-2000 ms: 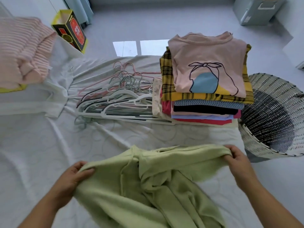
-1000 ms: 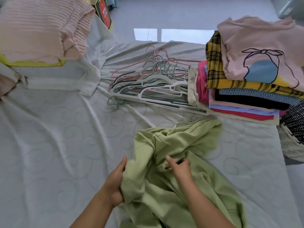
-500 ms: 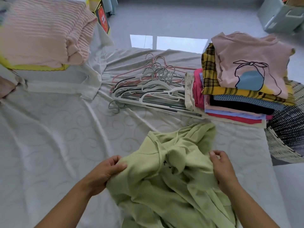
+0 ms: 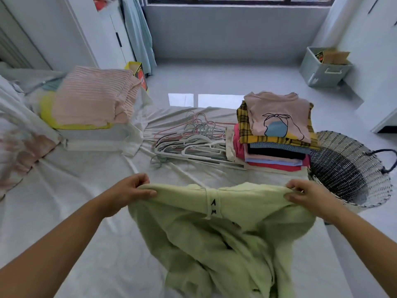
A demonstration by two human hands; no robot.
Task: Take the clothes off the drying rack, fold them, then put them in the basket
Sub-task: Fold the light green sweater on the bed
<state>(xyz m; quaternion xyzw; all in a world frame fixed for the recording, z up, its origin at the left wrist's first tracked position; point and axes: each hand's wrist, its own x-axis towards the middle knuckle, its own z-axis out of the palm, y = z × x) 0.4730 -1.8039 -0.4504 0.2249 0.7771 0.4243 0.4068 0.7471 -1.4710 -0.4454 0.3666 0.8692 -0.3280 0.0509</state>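
green garment (image 4: 217, 244) | soft, maybe fleece | left grip (image 4: 129, 190), right grip (image 4: 307, 195) pinch edge

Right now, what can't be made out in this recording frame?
Head view only:
1. Light green garment: hem cut off by bottom edge.
2. Folded clothes stack: lower garments covered by pink printed T-shirt.
3. Pinkish patterned fabric, left edge: blurred.
4. Grey plastic storage box: contents too small.

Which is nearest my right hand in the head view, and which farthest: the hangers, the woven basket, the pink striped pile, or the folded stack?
From the right hand, which grips the green garment:
1. Woven basket, just to its right, beside the bed.
2. Folded stack, ahead of it.
3. Hangers, ahead and to the left, mid-bed.
4. Pink striped pile, far left.
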